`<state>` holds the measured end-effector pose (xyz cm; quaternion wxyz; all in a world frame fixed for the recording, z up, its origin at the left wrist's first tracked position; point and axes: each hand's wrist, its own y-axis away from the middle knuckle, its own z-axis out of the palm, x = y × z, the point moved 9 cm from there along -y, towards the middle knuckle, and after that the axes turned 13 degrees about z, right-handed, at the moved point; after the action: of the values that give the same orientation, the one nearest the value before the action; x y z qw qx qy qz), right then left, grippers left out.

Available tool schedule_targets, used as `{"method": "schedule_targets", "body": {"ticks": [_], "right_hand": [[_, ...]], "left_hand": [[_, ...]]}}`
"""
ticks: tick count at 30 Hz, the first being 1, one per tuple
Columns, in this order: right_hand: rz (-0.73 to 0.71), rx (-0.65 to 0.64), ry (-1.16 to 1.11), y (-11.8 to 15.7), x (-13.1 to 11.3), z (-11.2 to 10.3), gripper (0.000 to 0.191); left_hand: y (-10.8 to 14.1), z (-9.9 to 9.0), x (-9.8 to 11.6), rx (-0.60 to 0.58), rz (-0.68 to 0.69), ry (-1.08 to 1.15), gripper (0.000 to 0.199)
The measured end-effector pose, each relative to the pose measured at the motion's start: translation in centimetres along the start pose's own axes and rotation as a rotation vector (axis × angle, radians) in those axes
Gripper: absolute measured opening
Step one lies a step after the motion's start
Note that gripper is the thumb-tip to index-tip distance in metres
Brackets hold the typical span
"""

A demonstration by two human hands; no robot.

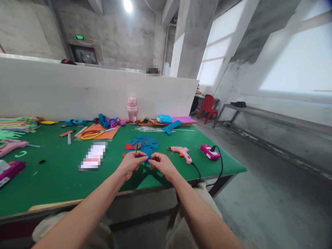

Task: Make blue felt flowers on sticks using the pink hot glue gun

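Note:
Both hands meet over the green table, pinching a small blue cut-out piece that looks like felt or craft paper. My left hand has its fingers closed on the left edge, and a thin blue strip sticks up by its knuckles. Pressed to the right edge are the closed fingertips of my right hand. Just beyond lies a loose pile of blue cut-outs, with a red piece and brown ones among them. A pink hot glue gun rests right of my right hand.
A magenta power socket with a black cable sits near the table's right edge. Left are a pixelated phone-like item, scissors and another pink glue gun. A pink bottle stands by the white partition.

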<state>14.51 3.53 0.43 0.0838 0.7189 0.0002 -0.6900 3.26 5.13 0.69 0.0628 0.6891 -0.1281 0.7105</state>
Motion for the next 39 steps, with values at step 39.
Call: {"method": "schedule_targets", "body": {"ticks": [39], "right_hand": [[0.289, 0.723, 0.882, 3.2, 1.2, -20.4, 0.038]], "left_hand": [[-2.4, -0.7, -1.2, -0.157, 0.071, -0.620, 0.009]]}}
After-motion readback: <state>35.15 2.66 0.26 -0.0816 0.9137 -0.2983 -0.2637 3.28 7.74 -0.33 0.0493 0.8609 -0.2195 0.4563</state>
